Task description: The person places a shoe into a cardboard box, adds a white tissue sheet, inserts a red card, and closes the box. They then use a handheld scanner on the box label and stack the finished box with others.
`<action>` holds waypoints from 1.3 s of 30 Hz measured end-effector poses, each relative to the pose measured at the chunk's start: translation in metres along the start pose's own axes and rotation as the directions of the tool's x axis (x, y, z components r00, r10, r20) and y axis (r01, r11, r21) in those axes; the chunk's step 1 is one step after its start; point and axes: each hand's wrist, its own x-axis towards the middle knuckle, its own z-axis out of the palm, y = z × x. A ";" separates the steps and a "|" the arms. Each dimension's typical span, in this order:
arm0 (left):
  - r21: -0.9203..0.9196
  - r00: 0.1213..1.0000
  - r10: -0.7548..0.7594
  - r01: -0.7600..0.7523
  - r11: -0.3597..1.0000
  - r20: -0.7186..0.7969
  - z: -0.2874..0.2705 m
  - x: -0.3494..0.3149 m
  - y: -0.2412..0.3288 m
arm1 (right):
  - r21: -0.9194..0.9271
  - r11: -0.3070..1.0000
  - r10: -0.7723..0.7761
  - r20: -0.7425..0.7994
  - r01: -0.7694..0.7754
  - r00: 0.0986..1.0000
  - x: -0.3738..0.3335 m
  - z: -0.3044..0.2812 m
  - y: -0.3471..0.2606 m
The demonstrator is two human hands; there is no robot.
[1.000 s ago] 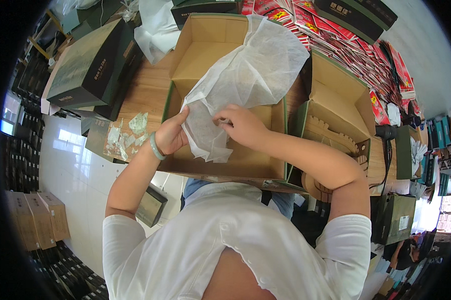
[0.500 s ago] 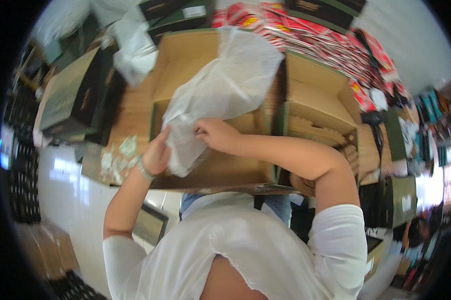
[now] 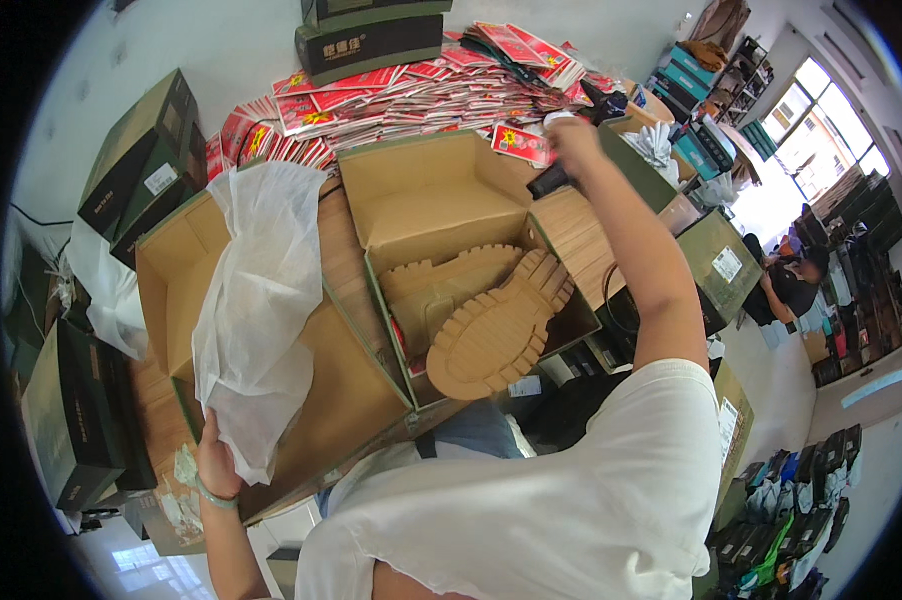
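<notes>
My left hand [image 3: 218, 462] is closed on the lower end of a thin white cloth-like bag [image 3: 256, 320]. The bag lies slack across an open brown-lined shoe box [image 3: 346, 375] and its raised lid. What it holds, if anything, cannot be seen. My right hand [image 3: 577, 146] reaches far out at the right back of the table, touching or nearly touching a small white wad [image 3: 559, 119]. Its fingertips are hard to make out. Just below it lies a black handle-like object [image 3: 549, 182]. Between my hands, a second open box [image 3: 451, 205] holds a pair of tan lugged-sole shoes [image 3: 496, 330], soles showing.
A heap of red printed cards [image 3: 391, 110] covers the table's back. Closed dark green shoe boxes [image 3: 371, 48] stand behind it, with more boxes [image 3: 86, 410] at the left. Another person [image 3: 793, 280] is far off at the right, near shelves.
My right hand has let go of the white bag and moved to the far right back. My left hand still grips the bag's end. The view has turned right.
</notes>
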 end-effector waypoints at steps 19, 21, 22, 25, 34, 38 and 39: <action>0.883 0.820 0.526 -0.053 0.467 -0.228 -0.028 0.003 0.002 | -0.083 0.966 -0.137 0.643 0.246 0.754 -0.141 0.160 0.006; 0.994 0.711 0.700 -0.016 0.110 -0.065 -0.027 0.007 0.009 | -0.083 0.928 -0.172 0.767 0.362 0.618 -0.177 0.194 -0.018; 0.982 0.708 0.698 -0.030 0.185 -0.110 -0.011 0.005 0.013 | -0.078 0.899 -0.207 0.791 0.430 0.576 -0.194 0.212 -0.031; 0.934 0.718 0.637 0.052 0.354 -0.282 -0.009 -0.002 0.013 | -0.042 0.791 -0.309 0.834 0.611 0.457 -0.221 0.261 -0.052; 0.587 0.786 0.489 -0.204 0.783 -0.379 -0.004 -0.017 -0.006 | -0.112 0.589 -0.286 0.897 0.801 0.336 -0.272 0.420 -0.036; 0.524 0.816 0.458 -0.234 0.819 -0.352 0.003 -0.015 -0.009 | 0.061 0.293 -0.578 0.806 0.954 0.126 -0.274 0.459 -0.015; 0.561 0.802 0.485 -0.236 0.794 -0.348 0.001 -0.017 -0.010 | 0.159 0.315 -0.445 0.896 0.936 -0.003 -0.271 0.471 -0.018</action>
